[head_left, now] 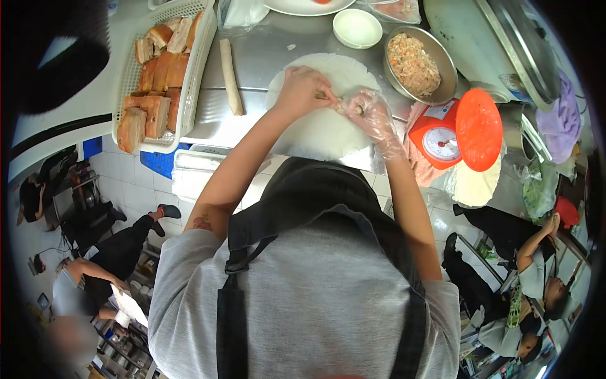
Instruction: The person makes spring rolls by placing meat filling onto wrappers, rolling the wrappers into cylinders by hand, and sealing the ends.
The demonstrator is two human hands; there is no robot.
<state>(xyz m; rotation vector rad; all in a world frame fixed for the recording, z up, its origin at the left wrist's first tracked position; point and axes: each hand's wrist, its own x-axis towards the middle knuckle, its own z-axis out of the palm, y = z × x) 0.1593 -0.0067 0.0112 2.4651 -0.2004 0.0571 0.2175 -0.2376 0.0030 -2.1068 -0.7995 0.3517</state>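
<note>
My bare left hand and my right hand, in a clear plastic glove, meet over a large round sheet of thin white dough or wrapper. The left fingers pinch close to a small pale piece between the hands, too small and covered to name. Curled inside the glove, my right fingers press together beside it; what they hold is hidden. A metal bowl of minced filling with orange and pale bits stands up and to the right of the gloved hand. Left of the sheet lies a wooden rolling pin.
A white plastic basket with chunks of roasted pork belly stands at left. A red dial scale sits at right on a pink cloth. Behind are a white bowl and plate. Other people work on both sides.
</note>
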